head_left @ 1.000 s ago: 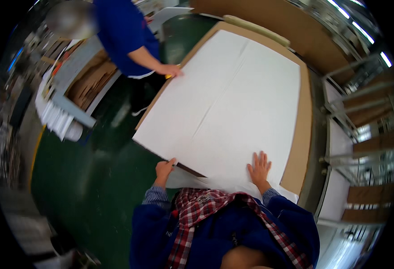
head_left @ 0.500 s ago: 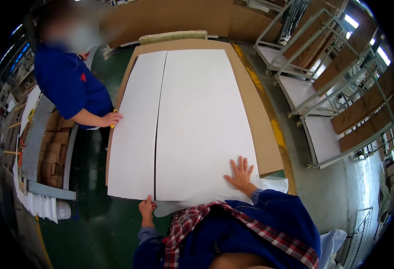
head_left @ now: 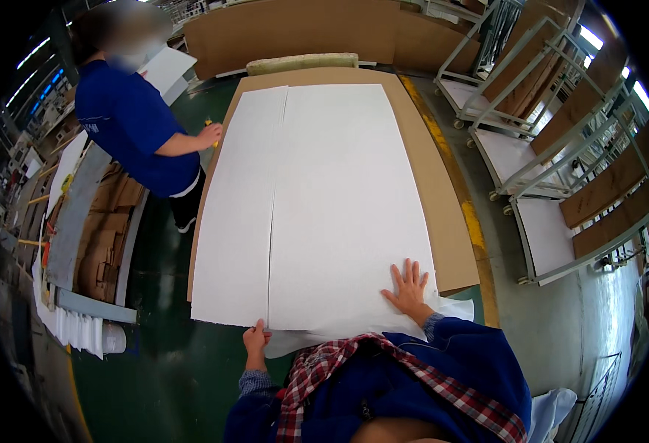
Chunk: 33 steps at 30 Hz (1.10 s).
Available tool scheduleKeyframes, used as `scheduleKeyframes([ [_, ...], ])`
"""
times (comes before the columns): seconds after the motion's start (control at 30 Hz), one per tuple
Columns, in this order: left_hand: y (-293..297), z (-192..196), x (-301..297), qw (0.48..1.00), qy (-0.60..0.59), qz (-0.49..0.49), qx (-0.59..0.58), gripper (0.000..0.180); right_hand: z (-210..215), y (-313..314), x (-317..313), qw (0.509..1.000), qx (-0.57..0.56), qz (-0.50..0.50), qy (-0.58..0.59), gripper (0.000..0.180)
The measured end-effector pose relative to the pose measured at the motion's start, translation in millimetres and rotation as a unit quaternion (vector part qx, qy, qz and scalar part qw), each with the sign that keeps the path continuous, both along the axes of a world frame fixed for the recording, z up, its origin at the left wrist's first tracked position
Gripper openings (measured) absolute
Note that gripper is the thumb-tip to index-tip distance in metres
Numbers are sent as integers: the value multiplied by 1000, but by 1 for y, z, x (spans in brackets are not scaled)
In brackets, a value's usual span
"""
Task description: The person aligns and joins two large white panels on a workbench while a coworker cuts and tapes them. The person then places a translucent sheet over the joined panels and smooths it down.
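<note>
Two large white sheets lie side by side in front of me, a narrow sheet (head_left: pixel 239 214) on the left and a wide sheet (head_left: pixel 339 199) on the right. Only a thin seam separates them, and it widens slightly at the near end. My left hand (head_left: pixel 256 340) pinches the near edge of the narrow sheet, close to its right corner. Fingers spread, my right hand (head_left: pixel 410 292) rests flat on the near right part of the wide sheet. Thin white wrapping (head_left: pixel 339 329) hangs out from under the near edge. Brown cardboard (head_left: pixel 453 255) lies beneath both sheets.
At the left, a co-worker (head_left: pixel 136 122) in blue holds a small yellow tool (head_left: pixel 210 140) by the sheet's edge. Beside them stands a grey bin (head_left: pixel 62 221) with cardboard pieces. Wheeled racks (head_left: pixel 520 155) line the right, and a yellow floor stripe (head_left: pixel 472 221) runs between.
The dark gap between the sheets has narrowed to a thin seam as the narrow sheet shifted right with my left hand. The co-worker's hand has lifted off the sheet and moved farther back.
</note>
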<state>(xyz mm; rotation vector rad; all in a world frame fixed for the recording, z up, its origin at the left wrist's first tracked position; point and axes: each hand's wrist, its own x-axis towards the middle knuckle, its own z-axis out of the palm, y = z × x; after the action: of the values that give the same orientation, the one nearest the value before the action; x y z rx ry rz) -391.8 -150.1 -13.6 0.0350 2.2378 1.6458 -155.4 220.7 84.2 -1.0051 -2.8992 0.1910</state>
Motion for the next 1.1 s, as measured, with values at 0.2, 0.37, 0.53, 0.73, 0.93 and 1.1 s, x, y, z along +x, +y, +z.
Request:
scheduleKeyframes([
  [0.2, 0, -4, -2, 1000, -19, -5, 18, 38, 0, 1, 2, 1000, -11, -8, 28, 75],
  [0.37, 10, 26, -6, 971, -213, 101, -36, 39, 0, 2, 7, 996, 14, -47, 79, 75],
  [0.53, 14, 49, 0, 965, -238, 103, -27, 47, -5, 2, 34, 972, 11, -209, 108, 77],
  [0.73, 27, 60, 9, 960, -272, 55, -27, 53, 3, -10, 63, 923, -127, -333, 143, 79],
  [0.93, 24, 48, 5, 959, -282, 29, 25, 55, -8, -5, 69, 953, -92, -248, 146, 82],
  [1.1, 16, 49, 0, 959, -284, -9, -3, 57, -9, -3, 64, 944, -119, -267, 155, 84],
])
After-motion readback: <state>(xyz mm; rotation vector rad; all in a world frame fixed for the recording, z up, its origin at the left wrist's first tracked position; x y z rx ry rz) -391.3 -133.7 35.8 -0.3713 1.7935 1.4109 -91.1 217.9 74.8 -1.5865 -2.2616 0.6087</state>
